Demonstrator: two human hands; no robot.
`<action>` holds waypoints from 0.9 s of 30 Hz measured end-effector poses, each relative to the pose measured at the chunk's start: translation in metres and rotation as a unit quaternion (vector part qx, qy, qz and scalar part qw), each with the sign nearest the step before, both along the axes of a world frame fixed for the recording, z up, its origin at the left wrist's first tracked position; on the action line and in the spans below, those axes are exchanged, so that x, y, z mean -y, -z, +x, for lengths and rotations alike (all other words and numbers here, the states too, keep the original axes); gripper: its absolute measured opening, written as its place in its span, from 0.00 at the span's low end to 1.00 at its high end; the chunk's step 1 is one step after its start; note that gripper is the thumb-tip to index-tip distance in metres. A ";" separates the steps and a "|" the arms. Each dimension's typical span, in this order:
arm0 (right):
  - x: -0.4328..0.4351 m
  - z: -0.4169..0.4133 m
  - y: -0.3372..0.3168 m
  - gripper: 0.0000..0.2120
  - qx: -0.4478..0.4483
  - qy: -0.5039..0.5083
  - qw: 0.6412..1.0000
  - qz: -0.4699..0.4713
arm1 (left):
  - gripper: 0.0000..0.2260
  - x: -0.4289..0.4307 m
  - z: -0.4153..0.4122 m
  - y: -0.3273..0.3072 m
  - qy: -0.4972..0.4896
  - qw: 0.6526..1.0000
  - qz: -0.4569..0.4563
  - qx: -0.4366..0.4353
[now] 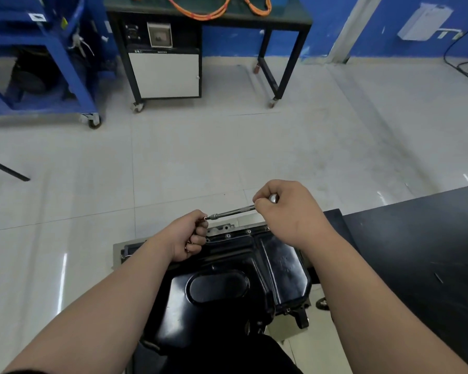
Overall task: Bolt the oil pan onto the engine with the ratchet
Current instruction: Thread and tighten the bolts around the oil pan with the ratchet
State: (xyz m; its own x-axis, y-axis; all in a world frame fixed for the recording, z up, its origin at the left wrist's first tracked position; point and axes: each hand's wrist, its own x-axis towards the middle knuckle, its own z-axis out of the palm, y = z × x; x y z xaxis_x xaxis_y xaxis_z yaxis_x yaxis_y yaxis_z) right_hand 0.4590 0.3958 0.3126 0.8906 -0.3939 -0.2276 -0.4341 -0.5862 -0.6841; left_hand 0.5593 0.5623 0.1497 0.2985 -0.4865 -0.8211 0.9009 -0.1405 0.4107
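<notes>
- Head view: I see my right hand (pixel 287 209) clenched around the ratchet (pixel 234 212) at its head end, the shaft running from it across to my left hand (pixel 189 238).
- The left hand is curled in a fist, touching the ratchet's tip; the glints between its fingers look like small bolts (pixel 186 248), though I can't be sure.
- Below both hands the black oil pan (pixel 227 282) lies on the engine (pixel 222 228), whose grey flange shows just beside the left knuckles.

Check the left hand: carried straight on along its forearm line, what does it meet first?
The shaft of the ratchet, whose tip the left hand seems to pinch; beyond that, probably the right hand. Depth is unclear.
</notes>
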 end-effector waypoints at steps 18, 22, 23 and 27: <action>-0.015 -0.001 0.000 0.04 -0.012 -0.161 0.976 -0.145 | 0.15 0.018 0.010 -0.014 0.232 0.955 0.174 0.068; -0.015 0.018 0.004 0.05 -0.022 -0.172 0.970 -0.172 | 0.16 0.027 0.019 -0.019 0.370 0.878 0.258 0.162; -0.015 0.024 0.006 0.05 -0.026 -0.174 0.969 -0.176 | 0.17 0.028 0.023 -0.019 0.398 0.860 0.269 0.174; -0.017 0.042 0.016 0.07 -0.046 -0.183 0.963 -0.190 | 0.17 0.032 0.035 -0.015 0.476 0.802 0.287 0.220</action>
State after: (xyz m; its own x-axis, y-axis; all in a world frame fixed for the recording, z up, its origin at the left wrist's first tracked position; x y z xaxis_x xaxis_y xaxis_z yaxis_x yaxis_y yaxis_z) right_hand 0.5014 0.4130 0.2963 0.9686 -0.1285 -0.2129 -0.1997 -0.9122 -0.3577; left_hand 0.5946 0.5299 0.1645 0.3390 -0.2457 -0.9081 0.0585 -0.9579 0.2811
